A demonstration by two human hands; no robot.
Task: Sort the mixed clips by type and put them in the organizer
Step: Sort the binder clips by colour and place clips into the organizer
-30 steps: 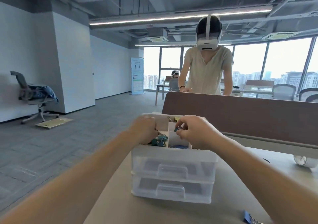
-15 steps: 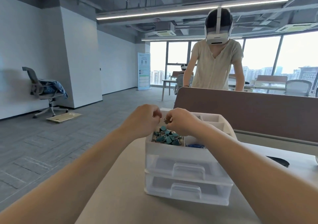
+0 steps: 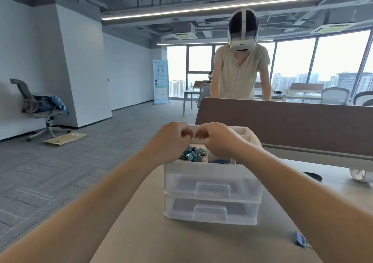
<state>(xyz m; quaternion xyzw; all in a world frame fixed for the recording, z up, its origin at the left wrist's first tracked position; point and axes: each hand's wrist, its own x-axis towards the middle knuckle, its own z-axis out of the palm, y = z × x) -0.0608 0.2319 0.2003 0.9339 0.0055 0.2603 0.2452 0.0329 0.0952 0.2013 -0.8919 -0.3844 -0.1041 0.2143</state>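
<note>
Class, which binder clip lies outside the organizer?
The blue binder clip, alone on the table beside the right forearm. The teal binder clips lie inside the organizer's front left compartment.

Bright window backlight, ceiling strip lights, wide-angle edge warp, soft focus

An open-plan office: desks (image 3: 201,93), swivel chairs (image 3: 38,107), partition (image 3: 292,125), high-rise windows (image 3: 339,61).
</note>
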